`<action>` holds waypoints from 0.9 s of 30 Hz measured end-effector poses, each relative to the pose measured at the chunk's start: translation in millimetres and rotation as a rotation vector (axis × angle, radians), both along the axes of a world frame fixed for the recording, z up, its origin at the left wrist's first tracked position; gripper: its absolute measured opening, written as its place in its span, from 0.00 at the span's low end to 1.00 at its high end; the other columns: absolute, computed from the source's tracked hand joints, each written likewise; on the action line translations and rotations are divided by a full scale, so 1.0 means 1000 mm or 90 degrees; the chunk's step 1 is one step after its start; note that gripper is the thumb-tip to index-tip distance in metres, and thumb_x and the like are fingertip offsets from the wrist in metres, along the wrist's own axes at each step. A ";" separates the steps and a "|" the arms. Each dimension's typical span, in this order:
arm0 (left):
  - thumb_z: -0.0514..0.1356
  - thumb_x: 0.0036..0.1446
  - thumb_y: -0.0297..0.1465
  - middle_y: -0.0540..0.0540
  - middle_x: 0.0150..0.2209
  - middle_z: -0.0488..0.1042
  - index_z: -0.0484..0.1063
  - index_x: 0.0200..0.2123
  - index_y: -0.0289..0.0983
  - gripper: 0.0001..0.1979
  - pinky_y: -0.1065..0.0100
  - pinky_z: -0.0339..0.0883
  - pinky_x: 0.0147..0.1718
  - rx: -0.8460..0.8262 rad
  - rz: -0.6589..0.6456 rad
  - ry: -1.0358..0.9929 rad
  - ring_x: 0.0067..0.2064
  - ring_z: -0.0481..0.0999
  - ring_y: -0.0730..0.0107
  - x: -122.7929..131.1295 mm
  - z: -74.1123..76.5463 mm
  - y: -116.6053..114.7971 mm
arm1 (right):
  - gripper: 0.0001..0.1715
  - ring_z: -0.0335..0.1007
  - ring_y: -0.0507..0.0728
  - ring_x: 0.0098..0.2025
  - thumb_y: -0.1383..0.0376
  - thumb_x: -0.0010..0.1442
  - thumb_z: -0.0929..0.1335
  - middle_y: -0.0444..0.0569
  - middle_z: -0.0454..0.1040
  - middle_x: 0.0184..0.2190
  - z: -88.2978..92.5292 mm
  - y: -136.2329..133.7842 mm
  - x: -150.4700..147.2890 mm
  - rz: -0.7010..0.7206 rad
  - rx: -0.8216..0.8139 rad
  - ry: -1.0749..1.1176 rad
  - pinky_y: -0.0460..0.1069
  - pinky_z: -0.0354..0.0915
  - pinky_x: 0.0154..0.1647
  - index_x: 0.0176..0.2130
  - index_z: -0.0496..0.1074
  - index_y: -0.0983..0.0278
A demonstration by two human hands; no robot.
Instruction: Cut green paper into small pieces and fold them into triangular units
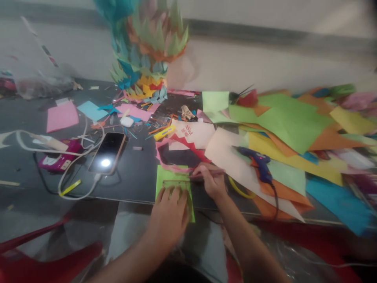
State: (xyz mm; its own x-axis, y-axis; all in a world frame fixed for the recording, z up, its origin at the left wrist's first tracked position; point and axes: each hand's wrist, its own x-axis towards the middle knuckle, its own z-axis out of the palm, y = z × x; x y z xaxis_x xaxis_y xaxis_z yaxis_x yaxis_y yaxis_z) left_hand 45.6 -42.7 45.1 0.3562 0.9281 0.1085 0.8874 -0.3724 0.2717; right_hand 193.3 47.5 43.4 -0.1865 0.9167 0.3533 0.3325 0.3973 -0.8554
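Pressing green paper [171, 174] low-centre, left hand [171, 202] half-open, fingers lightly curled | pinching pen [218, 171] in right hand [212, 182], pointing leftward to paper's right edge | sheet lengthwise up-frame, nearer left hand

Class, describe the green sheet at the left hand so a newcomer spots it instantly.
On the dark table, find the left hand at the front edge. The green sheet lies beneath it; unlike the green papers piled at right, it juts past that edge.
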 end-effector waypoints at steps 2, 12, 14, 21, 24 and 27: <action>0.57 0.54 0.40 0.37 0.48 0.70 0.65 0.52 0.32 0.25 0.49 0.62 0.49 -0.009 0.001 -0.012 0.49 0.67 0.51 -0.001 0.001 -0.001 | 0.26 0.65 0.53 0.21 0.54 0.62 0.58 0.45 0.68 0.17 0.001 -0.007 0.004 -0.023 -0.003 0.013 0.48 0.62 0.24 0.21 0.72 0.62; 0.62 0.46 0.48 0.39 0.50 0.68 0.64 0.53 0.34 0.35 0.52 0.58 0.53 0.009 -0.011 -0.094 0.54 0.64 0.52 -0.006 0.007 0.012 | 0.18 0.56 0.50 0.17 0.54 0.58 0.60 0.42 0.62 0.15 -0.013 -0.037 0.030 -0.158 -0.127 0.324 0.45 0.52 0.16 0.28 0.71 0.62; 0.58 0.51 0.47 0.42 0.49 0.70 0.66 0.50 0.38 0.27 0.57 0.61 0.51 0.033 -0.030 -0.158 0.51 0.67 0.58 -0.023 0.015 0.026 | 0.18 0.57 0.51 0.17 0.54 0.57 0.59 0.43 0.63 0.16 -0.009 -0.036 0.031 -0.151 -0.169 0.375 0.45 0.52 0.15 0.30 0.70 0.62; 0.46 0.57 0.22 0.37 0.48 0.71 0.70 0.47 0.34 0.18 0.55 0.60 0.47 0.141 0.177 0.007 0.52 0.67 0.53 -0.110 0.010 0.103 | 0.08 0.57 0.49 0.17 0.60 0.52 0.64 0.40 0.61 0.16 -0.004 -0.040 0.025 -0.139 -0.151 0.408 0.43 0.52 0.15 0.32 0.68 0.61; 0.47 0.57 0.22 0.38 0.43 0.74 0.73 0.43 0.36 0.17 0.54 0.60 0.45 0.096 0.163 0.035 0.51 0.67 0.50 -0.125 0.005 0.119 | 0.06 0.60 0.49 0.17 0.63 0.50 0.68 0.41 0.66 0.18 -0.003 -0.044 0.019 -0.145 -0.160 0.424 0.42 0.54 0.15 0.31 0.67 0.61; 0.50 0.58 0.28 0.39 0.42 0.74 0.72 0.45 0.36 0.15 0.56 0.61 0.44 0.085 0.184 -0.119 0.48 0.70 0.53 -0.119 0.010 0.117 | 0.07 0.64 0.50 0.20 0.62 0.51 0.68 0.45 0.72 0.22 0.001 -0.048 0.011 -0.102 -0.165 0.434 0.43 0.57 0.16 0.32 0.70 0.62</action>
